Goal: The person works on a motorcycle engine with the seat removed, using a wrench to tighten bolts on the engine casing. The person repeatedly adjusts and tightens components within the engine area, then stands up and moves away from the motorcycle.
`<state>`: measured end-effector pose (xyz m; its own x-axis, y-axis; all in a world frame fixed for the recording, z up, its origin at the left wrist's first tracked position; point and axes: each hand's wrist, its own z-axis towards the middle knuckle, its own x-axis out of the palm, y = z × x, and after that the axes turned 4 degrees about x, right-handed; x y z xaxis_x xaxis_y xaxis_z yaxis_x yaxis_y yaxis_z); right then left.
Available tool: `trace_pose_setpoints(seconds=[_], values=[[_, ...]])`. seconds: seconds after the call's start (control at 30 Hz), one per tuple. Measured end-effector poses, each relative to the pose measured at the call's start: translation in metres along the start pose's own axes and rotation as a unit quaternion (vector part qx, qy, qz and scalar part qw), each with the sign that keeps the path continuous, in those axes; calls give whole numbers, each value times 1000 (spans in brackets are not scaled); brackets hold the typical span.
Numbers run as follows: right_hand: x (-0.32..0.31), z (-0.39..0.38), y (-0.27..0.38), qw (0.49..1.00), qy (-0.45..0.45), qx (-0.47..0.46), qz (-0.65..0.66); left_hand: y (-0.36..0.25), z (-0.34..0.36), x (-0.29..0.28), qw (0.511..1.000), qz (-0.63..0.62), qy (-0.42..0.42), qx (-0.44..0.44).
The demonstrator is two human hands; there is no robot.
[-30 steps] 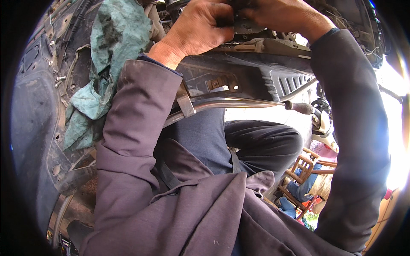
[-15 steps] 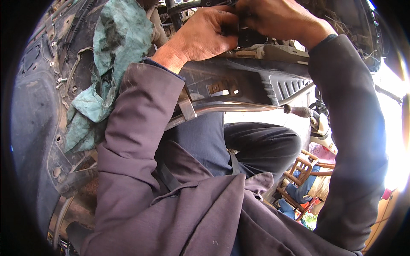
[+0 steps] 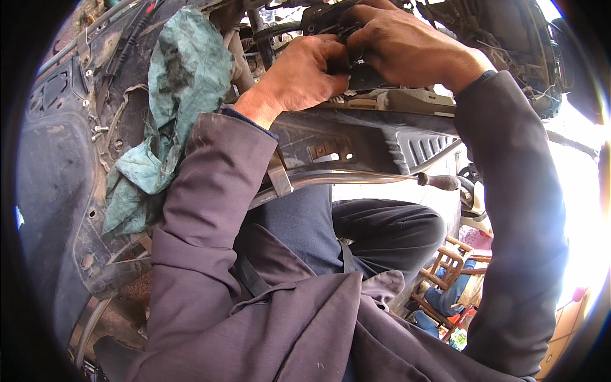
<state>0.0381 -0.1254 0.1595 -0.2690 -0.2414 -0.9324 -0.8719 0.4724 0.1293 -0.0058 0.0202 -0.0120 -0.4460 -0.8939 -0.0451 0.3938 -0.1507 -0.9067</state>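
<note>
My left hand (image 3: 305, 74) is closed, its fingers curled in front of a dark mechanical part (image 3: 321, 19) with a black plate-like face. My right hand (image 3: 402, 48) is beside it, fingers bent and pressed onto the same dark part, with the fingertips of both hands close together. What each hand grips is hidden behind the fingers and too dark to name. Below the hands runs a dirty black body panel (image 3: 369, 137) with ribbed slots at its right end. A stained green rag (image 3: 191, 70) hangs over the vehicle's frame to the left of my left wrist.
A screwdriver-like handle (image 3: 439, 182) on a long metal shaft lies along the panel's lower edge. Behind it, at the right, are a wooden chair (image 3: 449, 270) and part of a wheel (image 3: 470, 173). A large dark plastic panel (image 3: 51, 172) stands at the left.
The view has tilted, so the hands and panel sit lower in the picture. My right fingers have shifted up over the dark part, and more of that part shows.
</note>
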Motion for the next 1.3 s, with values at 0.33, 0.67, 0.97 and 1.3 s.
trace_pose_setpoints(seconds=[0.33, 0.67, 0.97, 1.3], values=[[27, -4, 4, 978, 20, 179, -110, -2, -1, 2, 999, -16, -41, 1], [22, 0, 10, 976, -54, 103, -186, -2, 0, 3, 995, -13, -93, -44], [14, -2, 8, 981, -99, 69, -152, 5, 1, -4, 995, -36, -60, -69], [2, -5, 12, 981, 51, 151, -110, 4, -2, -5, 991, 47, -113, -46]])
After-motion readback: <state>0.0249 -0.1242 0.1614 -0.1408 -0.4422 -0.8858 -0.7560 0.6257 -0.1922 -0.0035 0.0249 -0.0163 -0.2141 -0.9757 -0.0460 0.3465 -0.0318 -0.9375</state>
